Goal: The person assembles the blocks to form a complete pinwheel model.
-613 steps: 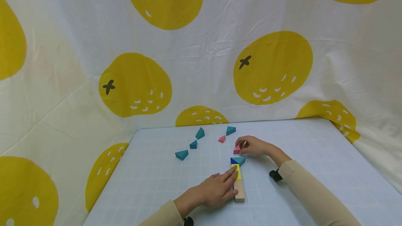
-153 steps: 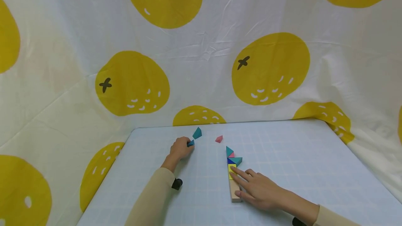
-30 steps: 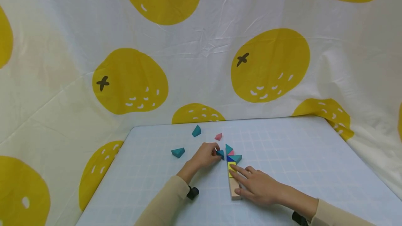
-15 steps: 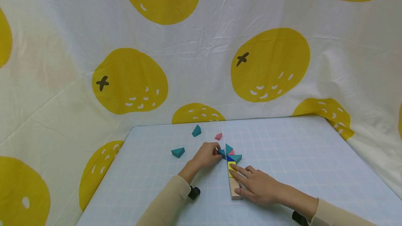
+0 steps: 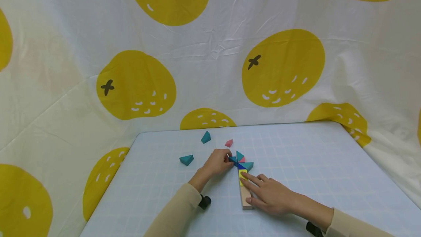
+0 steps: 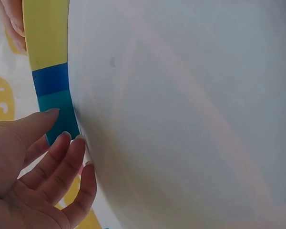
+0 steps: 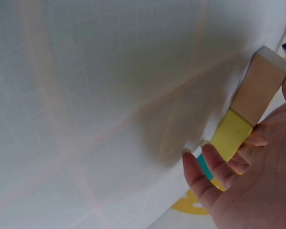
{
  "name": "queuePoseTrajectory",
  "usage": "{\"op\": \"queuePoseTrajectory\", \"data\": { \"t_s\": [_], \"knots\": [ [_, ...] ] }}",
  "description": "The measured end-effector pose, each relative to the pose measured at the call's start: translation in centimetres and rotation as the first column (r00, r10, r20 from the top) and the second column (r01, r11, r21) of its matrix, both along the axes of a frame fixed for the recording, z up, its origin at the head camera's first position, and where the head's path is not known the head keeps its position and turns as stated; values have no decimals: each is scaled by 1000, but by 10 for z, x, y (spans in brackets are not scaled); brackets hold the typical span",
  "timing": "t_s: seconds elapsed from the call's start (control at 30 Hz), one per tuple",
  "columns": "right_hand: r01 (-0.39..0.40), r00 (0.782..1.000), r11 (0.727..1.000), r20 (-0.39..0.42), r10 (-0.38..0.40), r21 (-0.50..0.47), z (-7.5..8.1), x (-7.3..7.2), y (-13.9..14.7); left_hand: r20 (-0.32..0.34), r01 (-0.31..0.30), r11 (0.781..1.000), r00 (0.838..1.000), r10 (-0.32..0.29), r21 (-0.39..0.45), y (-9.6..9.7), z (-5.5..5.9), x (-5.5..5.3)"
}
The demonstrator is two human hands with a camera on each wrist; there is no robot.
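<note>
My left hand (image 5: 217,162) pinches a blue-teal triangular block (image 5: 232,159) between thumb and fingers, its tip right at a row of blocks. In the left wrist view, the thumb and fingertips lie at its teal face (image 6: 57,107). Around that tip sit a dark blue triangle (image 5: 241,166), a pink triangle (image 5: 242,160), an upper teal triangle (image 5: 239,155) and a right-hand teal triangle (image 5: 248,165). My right hand (image 5: 274,196) rests with extended fingers on the yellow block (image 7: 232,136), thumb at the plain wooden block (image 5: 245,196) below it.
Loose on the pale checked tabletop (image 5: 315,167) lie a teal block (image 5: 186,160) at left, another teal block (image 5: 205,137) farther back and a pink block (image 5: 228,143). A white curtain (image 5: 210,72) with yellow fruit prints rises behind.
My left hand has picked up the blue-teal block from the left and slid it right against the row. Earlier, teal and pink triangles joined the row. My right hand replaced the left on it.
</note>
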State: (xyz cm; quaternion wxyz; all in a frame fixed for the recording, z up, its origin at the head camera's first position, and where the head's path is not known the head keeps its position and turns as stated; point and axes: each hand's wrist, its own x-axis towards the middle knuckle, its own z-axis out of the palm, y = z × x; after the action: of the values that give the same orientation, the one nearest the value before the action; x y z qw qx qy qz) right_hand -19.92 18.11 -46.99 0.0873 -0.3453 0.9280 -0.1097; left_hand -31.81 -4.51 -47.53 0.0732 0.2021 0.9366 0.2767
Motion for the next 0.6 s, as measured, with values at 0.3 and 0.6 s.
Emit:
{"op": "queuePoseTrajectory", "data": {
  "t_s": [0.3,0.6],
  "knots": [
    [5,1000,1000,1,-5,7,1,1,0,7,-7,1000,1000,7,-7,2,1,0],
    [5,1000,1000,-2,-5,4,-1,0,0,13,-8,1000,1000,8,5,2,1,-2]
  ]
}}
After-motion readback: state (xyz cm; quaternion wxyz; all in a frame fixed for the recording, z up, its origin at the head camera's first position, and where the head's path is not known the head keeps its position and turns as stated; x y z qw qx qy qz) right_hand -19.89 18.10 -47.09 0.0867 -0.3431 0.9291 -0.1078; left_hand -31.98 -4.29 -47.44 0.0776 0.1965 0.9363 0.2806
